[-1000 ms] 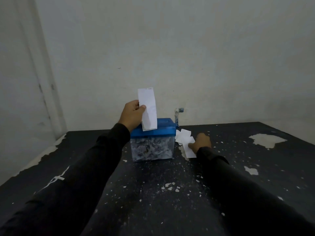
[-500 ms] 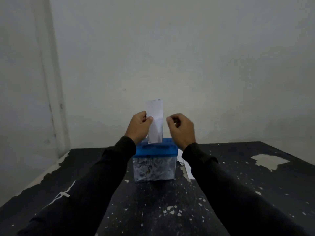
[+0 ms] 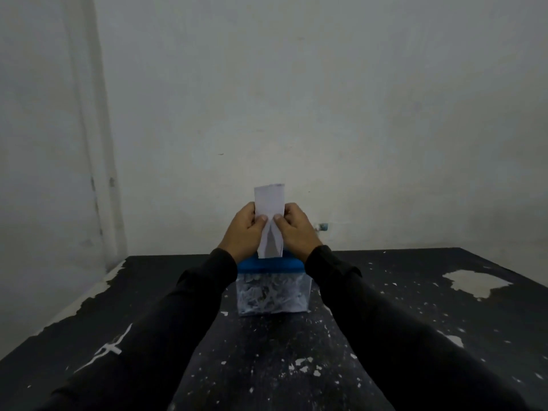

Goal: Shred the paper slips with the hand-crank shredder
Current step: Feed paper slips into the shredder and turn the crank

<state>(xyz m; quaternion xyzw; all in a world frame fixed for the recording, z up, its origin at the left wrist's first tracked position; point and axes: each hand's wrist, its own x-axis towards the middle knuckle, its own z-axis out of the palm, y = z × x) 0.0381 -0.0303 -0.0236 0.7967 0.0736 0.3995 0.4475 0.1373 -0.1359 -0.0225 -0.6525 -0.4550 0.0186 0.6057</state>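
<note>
Over the dark table point(image 3: 415, 292), left hand point(image 3: 243, 229) and right hand point(image 3: 296, 229) each pinch the paper slip point(image 3: 269, 200).

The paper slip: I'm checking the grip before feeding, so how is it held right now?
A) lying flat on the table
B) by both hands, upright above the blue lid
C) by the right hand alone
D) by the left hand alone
B: the left hand and the right hand both pinch the paper slip, which stands upright above the shredder's blue lid.
</note>
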